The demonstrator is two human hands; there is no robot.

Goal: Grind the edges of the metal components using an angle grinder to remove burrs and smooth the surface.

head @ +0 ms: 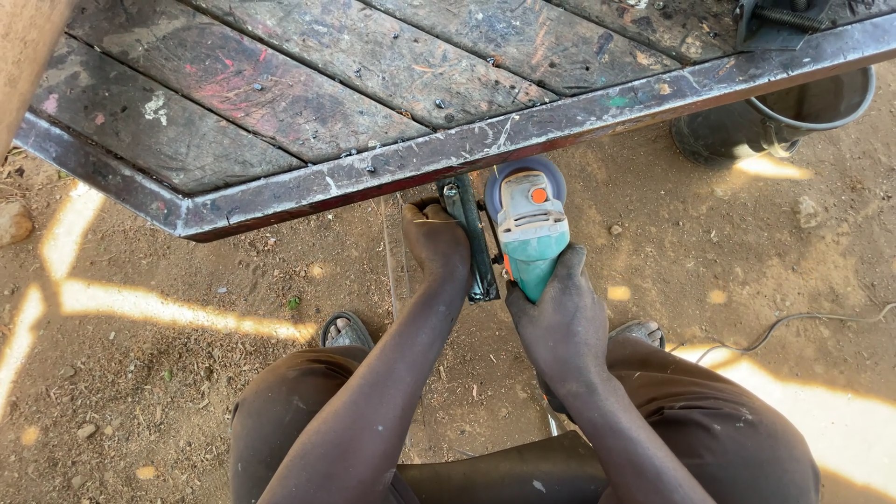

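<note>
A stone (13, 222) lies at nine o'clock on the dirt floor (168, 373), crossed by streaks of sun. Above it runs the bench (280, 103), dark scuffed planks in a steel frame, slanting from nine o'clock up to two o'clock. Just under the frame's edge, near the centre, the left hand (435, 245) is closed over the near end of a dark metal bar (476, 252), its grip pressed down on it. Just beside, toward three o'clock, the right hand (560, 322) has its grip wrapped tight round the body of a teal grinder (530, 238), whose disc touches the frame's underside. A sandalled foot (345, 331) shows at seven o'clock. A cable (793, 322) trails at four o'clock, and a bucket (793, 117) stands at two o'clock.
</note>
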